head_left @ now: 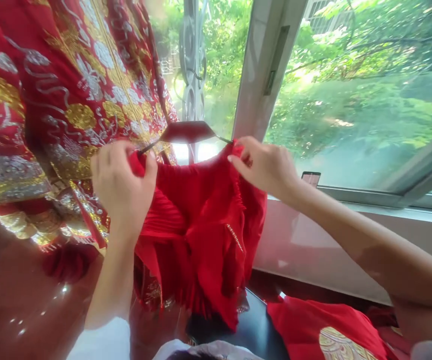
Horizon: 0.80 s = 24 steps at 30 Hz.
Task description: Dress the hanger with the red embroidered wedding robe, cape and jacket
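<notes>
A red pleated skirt hangs between my hands, its top edge stretched across and its folds falling below. My left hand is closed on the left end of that edge, at one end of a dark hanger. At the right end, my right hand pinches the red cloth close to the hanger's other tip. The hanger's middle bar shows above the skirt. A row of small gold trim runs down the skirt's right side.
Left of my hands hangs a red garment with gold and silver embroidery. A phone leans by the window. Lower right, red cloth with a gold motif lies near a dark seat-like surface. The floor is reddish and glossy.
</notes>
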Motion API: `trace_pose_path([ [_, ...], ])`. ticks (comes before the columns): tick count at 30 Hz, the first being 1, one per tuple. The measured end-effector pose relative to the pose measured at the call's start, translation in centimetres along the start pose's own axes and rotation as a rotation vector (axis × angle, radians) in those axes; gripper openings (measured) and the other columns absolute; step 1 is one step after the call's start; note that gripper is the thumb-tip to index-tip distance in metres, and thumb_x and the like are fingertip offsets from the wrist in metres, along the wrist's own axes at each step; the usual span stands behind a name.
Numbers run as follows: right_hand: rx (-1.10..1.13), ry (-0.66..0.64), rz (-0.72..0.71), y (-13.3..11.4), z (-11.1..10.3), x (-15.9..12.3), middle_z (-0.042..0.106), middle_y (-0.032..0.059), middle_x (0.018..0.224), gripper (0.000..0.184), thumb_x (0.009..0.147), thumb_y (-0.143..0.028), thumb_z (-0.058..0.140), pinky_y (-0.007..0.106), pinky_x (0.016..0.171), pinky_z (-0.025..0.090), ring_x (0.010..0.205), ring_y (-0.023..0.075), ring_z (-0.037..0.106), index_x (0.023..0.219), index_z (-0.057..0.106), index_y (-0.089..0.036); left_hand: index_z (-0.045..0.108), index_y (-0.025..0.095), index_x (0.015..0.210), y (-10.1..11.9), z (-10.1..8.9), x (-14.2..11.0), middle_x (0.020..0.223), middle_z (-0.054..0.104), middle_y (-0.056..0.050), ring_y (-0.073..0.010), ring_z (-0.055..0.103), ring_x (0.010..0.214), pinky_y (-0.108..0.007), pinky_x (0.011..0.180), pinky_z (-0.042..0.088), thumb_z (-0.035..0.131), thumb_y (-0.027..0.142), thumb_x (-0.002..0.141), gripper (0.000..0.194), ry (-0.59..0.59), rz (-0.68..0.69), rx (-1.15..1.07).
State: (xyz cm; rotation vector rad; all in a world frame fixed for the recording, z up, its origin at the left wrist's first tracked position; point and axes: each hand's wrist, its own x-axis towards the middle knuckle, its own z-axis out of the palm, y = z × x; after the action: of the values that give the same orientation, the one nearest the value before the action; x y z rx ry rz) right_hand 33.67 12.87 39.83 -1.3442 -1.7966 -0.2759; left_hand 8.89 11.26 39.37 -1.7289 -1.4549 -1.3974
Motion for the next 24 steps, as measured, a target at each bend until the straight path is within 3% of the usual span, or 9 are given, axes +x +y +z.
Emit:
trace_pose_path([
  [2,0.155,0.053,-0.050,-0.2,0.2,2.8,0.054,0.0014,0.071,0.015,0.074,-0.026,0.068,0.029,0.067,0.037,0.071,0.0165,0.049,0.084,0.058,-0.020,0.053,0.016,0.112,-1.3,-0.2,-2.2,0.111,0.057,-0.016,-0.0354,0.051,0.111,-0.052,0.099,0.039,0.051,0.050,0.086,0.043,-0.021,-0.147,0.128],
  [3,0.240,0.012,-0.064,-0.4,0.5,4.3,0.056,0.0023,0.074,0.016,0.072,-0.024,0.070,0.029,0.068,0.039,0.076,0.0169,0.051,0.082,0.058,-0.019,0.051,0.015,0.114,-1.7,0.2,-3.1,0.113,0.056,-0.018,-0.0370,0.050,0.113,-0.053,0.098,0.040,0.053,0.051,0.084,0.047,-0.057,-0.186,0.164],
  [8,0.575,-0.336,0.071,-2.2,2.9,9.3,0.051,0.0008,0.061,0.022,0.076,-0.028,0.071,0.025,0.056,0.042,0.064,0.0131,0.050,0.069,0.053,-0.017,0.049,0.016,0.115,-3.6,2.1,-4.0,0.116,0.057,-0.019,-0.0360,0.056,0.108,-0.048,0.089,0.047,0.053,0.033,0.081,0.038,-0.118,-0.323,0.142],
  [12,0.653,-0.373,0.127,-2.8,3.8,9.6,0.047,-0.0021,0.055,0.022,0.072,-0.019,0.076,0.022,0.050,0.038,0.058,0.0107,0.048,0.072,0.053,-0.017,0.058,0.020,0.094,-6.8,0.9,-2.0,0.089,0.066,-0.009,-0.0289,0.063,0.089,-0.041,0.085,0.048,0.047,0.032,0.081,0.021,-0.290,-0.416,-0.072],
  [16,0.683,-0.374,0.186,-2.7,3.9,9.8,0.046,-0.0035,0.052,0.023,0.069,-0.015,0.077,0.021,0.046,0.035,0.054,0.0093,0.046,0.071,0.054,-0.017,0.063,0.017,0.080,-9.6,-0.3,1.3,0.074,0.065,-0.004,-0.0230,0.061,0.077,-0.036,0.080,0.048,0.049,0.038,0.077,0.025,-0.361,-0.496,-0.438],
  [19,0.692,-0.398,0.183,-2.8,3.9,10.1,0.043,-0.0051,0.048,0.022,0.068,-0.016,0.077,0.020,0.042,0.029,0.049,0.0073,0.041,0.069,0.055,-0.017,0.065,0.016,0.079,-10.0,-0.6,3.9,0.070,0.065,-0.002,-0.0206,0.059,0.073,-0.036,0.077,0.048,0.056,0.039,0.075,0.026,-0.376,-0.590,-0.578],
  [24,0.609,-0.411,0.152,-3.4,3.6,10.1,0.042,-0.0044,0.047,0.024,0.068,-0.015,0.077,0.021,0.043,0.028,0.047,0.0070,0.039,0.065,0.053,-0.016,0.062,0.019,0.084,-8.7,-1.2,8.0,0.073,0.067,-0.001,-0.0224,0.060,0.084,-0.041,0.088,0.049,0.063,0.041,0.074,0.025,-0.398,-0.645,-0.651],
])
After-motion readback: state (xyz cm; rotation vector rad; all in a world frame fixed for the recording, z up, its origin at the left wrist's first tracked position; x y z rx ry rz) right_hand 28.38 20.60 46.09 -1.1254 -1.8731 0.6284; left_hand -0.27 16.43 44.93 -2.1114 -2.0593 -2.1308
